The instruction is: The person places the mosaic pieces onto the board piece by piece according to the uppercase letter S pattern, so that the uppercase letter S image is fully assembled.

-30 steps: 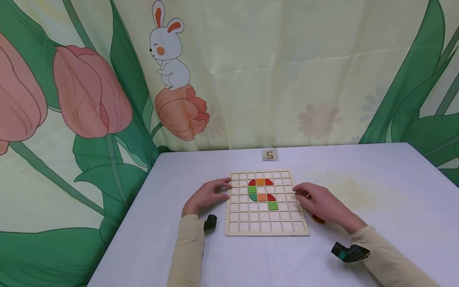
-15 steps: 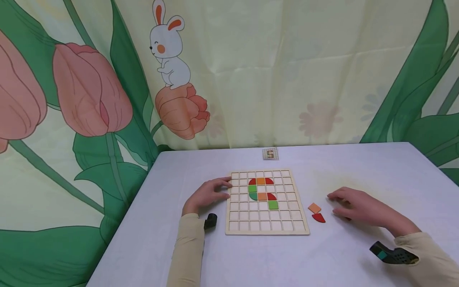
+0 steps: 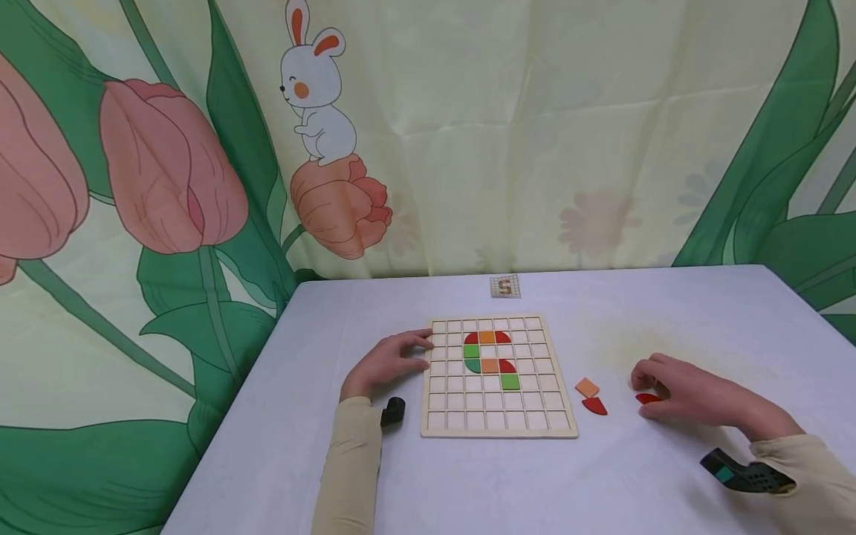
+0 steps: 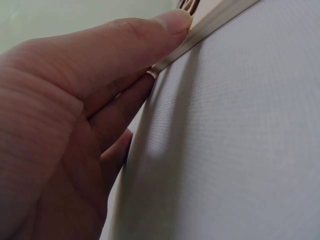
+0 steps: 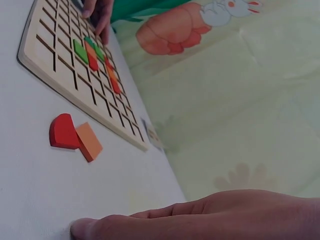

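While the left hand [image 3: 388, 364] is rested along the left edge of the grid board [image 3: 498, 434], its fingers loosely extended against that edge, a red piece [image 3: 647, 399] is held well out to the right of the board by the right hand [image 3: 698, 394], whose fingers are bent so that the piece lies between fingertips and thumb; whether it is clear of the table [image 3: 501, 490] cannot be told. Should it be pinched only by its rim, it could slip, and because one side looks curved, it could be offered to a cell wrongly rotated. If the board were nudged, the coloured inset pieces [image 3: 487, 337] about its upper middle could be jolted loose. Between the right hand and the board, near its right edge, an orange square [image 3: 587, 388] and a red wedge [image 3: 594, 406] are left lying, touching or nearly so; by a low, direct path they could be swept aside. Beyond the board's far edge a small card [image 3: 505, 286] is laid, with a printed backdrop [image 3: 468, 148] hung behind.
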